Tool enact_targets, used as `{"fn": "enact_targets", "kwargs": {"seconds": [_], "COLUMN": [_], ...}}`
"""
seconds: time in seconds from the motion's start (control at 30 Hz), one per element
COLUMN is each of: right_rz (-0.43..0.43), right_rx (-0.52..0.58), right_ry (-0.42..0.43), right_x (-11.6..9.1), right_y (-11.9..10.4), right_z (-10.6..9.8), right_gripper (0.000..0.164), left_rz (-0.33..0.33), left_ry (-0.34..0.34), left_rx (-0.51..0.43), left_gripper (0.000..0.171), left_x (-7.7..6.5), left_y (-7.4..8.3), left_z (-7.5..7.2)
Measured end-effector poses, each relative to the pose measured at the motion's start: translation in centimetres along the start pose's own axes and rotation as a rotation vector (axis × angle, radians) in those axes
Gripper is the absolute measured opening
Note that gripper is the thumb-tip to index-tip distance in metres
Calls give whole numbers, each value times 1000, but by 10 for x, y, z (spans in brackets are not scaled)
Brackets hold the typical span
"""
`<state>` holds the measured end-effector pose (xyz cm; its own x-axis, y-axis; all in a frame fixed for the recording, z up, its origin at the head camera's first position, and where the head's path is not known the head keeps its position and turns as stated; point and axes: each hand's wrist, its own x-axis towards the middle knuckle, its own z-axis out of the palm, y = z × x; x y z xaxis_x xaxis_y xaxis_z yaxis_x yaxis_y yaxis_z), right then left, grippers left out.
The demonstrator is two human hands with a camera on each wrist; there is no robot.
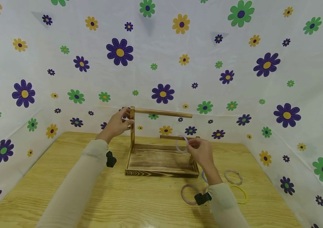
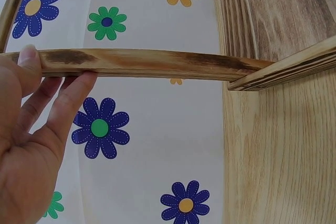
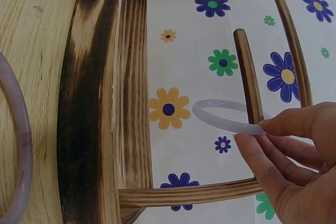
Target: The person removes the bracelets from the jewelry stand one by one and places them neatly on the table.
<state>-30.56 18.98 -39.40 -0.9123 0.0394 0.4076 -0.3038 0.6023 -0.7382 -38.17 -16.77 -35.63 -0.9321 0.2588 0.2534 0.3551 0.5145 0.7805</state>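
Observation:
My left hand holds the top of the tall left post of a wooden two-armed stand, thumb on one side and fingers on the other in the left wrist view. Between thumb and fingers, my right hand pinches a pale lavender bangle. In the right wrist view the lower rod passes through this bangle, with the rod's free end beyond it. The upper rod of the stand carries nothing. Part of the short right post is hidden behind my right hand.
On the table right of the tray base lie several bangles: a mauve one, a yellow one, a beige one and a blue one partly behind my right forearm. A flower-patterned sheet surrounds the table.

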Motion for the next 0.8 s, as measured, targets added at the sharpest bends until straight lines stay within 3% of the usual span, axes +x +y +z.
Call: {"fn": "enact_targets", "kwargs": {"seconds": [0.43,0.8], "right_rz": [30,-4], "right_rx": [-7,-12], "right_ry": [-22,-8], "right_x": [0,-1], "right_y": [-9,-13], "right_z": [8,16], "right_gripper": [14,14], "left_rz": [7,12], "left_ry": [5,2], "left_rx": [15,10], "left_gripper": [34,32], "left_x": [0,0], "left_y": [0,-2], "left_z": [1,0]}}
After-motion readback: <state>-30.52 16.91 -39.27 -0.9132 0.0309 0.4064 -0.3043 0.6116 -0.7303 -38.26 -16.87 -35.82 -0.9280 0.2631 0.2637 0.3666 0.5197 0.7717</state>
